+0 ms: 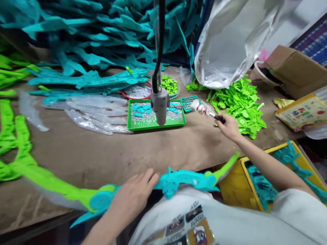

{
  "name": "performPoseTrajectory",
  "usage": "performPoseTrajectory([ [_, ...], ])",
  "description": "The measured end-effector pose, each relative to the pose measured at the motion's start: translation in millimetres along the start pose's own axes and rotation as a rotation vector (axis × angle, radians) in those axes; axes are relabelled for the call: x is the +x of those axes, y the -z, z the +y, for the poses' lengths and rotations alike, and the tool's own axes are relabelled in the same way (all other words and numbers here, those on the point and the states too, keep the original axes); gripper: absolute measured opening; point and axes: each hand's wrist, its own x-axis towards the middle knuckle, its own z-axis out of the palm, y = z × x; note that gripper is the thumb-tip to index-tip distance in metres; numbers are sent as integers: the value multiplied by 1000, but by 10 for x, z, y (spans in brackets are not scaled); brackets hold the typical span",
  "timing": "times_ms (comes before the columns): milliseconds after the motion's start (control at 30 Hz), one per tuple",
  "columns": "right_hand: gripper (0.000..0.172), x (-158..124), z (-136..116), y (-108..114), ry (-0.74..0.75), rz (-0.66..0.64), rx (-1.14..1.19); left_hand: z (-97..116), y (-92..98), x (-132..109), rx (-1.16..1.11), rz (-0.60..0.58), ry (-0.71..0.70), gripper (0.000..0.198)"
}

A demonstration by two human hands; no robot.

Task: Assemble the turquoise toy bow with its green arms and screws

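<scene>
My left hand (138, 189) lies over a long turquoise and lime-green plastic assembly (176, 182), holding it at the table's front edge; the thumb is hidden. A green arm of the assembly stretches left, and a shorter green one points up to the right. At the right, my right hand (228, 126) is closed round the black handle of a hand tool (201, 108) with a white, red-marked head, blurred. It hovers beside the lime-green plastic parts (242, 105). An electric screwdriver (160, 105) hangs on a cable over a green tray (158, 126) of small screws and turquoise pieces.
Turquoise parts (107, 37) are heaped at the back. Translucent pieces (94, 112) and green parts (22, 143) lie at left. A white sack (224, 47), cardboard box (296, 71) and printed packet (304, 112) stand right. A yellow crate (230, 185) holds turquoise parts below.
</scene>
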Motion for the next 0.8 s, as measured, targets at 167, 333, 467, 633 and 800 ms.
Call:
performPoseTrajectory([
  [167,46,666,353,-287,-215,11,-123,-164,256,93,126,94,92,30],
  [333,47,1190,511,-537,-152,-46,-89,-270,300,234,222,258,149,15],
  [467,41,1293,307,-269,-54,-23,-17,-344,202,267,313,313,240,8],
  [633,32,640,-626,437,327,-267,256,-473,81,255,395,350,368,15],
  [800,42,-321,-1186,325,623,-511,211,-465,173,238,235,290,448,15],
])
